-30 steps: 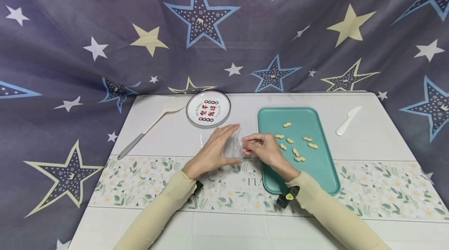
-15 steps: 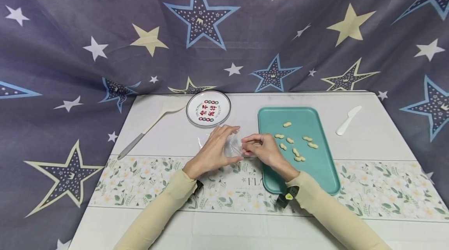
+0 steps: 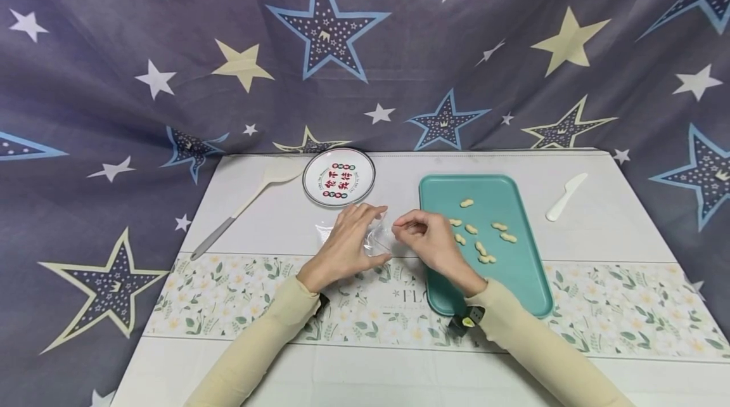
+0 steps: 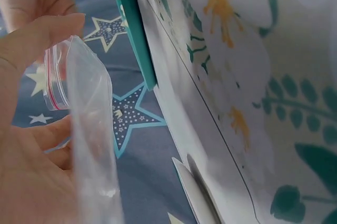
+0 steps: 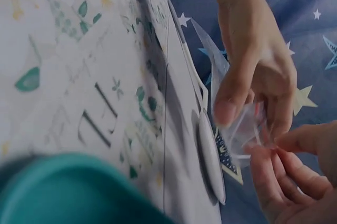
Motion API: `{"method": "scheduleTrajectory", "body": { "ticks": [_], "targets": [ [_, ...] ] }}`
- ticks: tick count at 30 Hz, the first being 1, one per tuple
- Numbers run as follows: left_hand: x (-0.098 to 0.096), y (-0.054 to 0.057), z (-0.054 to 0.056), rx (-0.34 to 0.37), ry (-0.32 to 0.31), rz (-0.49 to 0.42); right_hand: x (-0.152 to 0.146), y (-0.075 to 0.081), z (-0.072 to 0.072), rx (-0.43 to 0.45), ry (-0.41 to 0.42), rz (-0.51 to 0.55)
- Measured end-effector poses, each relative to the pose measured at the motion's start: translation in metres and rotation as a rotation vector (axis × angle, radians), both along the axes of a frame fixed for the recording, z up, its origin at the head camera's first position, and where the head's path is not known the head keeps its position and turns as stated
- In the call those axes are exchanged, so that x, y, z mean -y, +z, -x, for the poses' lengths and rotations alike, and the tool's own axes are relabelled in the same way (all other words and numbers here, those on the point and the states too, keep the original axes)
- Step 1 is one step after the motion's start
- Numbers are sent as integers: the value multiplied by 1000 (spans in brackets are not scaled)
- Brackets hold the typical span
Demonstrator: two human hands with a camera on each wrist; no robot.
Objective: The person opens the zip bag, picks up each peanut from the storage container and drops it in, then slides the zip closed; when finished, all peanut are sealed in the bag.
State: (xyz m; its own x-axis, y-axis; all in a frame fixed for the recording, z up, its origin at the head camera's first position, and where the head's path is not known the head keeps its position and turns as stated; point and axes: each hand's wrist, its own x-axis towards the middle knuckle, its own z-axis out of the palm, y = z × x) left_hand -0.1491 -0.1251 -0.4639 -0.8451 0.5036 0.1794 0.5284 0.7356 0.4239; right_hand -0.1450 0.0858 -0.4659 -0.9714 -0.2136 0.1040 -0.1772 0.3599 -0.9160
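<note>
A clear plastic zip bag (image 4: pixel 92 129) with a red line along its seal hangs in my left hand (image 3: pixel 345 245). My thumb and fingers hold it from opposite sides near the zip end. In the right wrist view my right hand (image 5: pixel 295 176) pinches the edge of the bag (image 5: pixel 245 132) between thumb and forefinger. The right hand (image 3: pixel 430 242) stands over the left side of a teal tray (image 3: pixel 496 286). Several peanuts (image 3: pixel 471 229) in their shells lie on that tray, some partly hidden behind the right hand.
A white plate (image 3: pixel 365 188) with red lettering sits at the back, just beyond the left hand. To its left lies a spatula (image 3: pixel 251 201) with a grey handle. A white plastic knife (image 3: pixel 566 196) rests right of the tray. A starry curtain (image 3: pixel 399 45) hangs behind the table.
My right hand has turned slightly and its knuckles have risen a little. The bag has changed shape, and its far end pokes out a bit more left of my left hand.
</note>
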Motion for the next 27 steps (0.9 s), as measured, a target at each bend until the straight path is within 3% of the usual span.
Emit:
{"method": "scheduleTrajectory", "body": {
  "ticks": [12, 22, 27],
  "targets": [
    [-4, -1, 0, -26, 2, 44, 14, 0, -3, -12, 118, -12],
    [-8, -5, 0, -42, -9, 65, 17, -3, -3, -61, 137, -91],
    [-8, -6, 0, -36, -6, 53, 17, -2, -3, -44, 122, -95]
  ]
}}
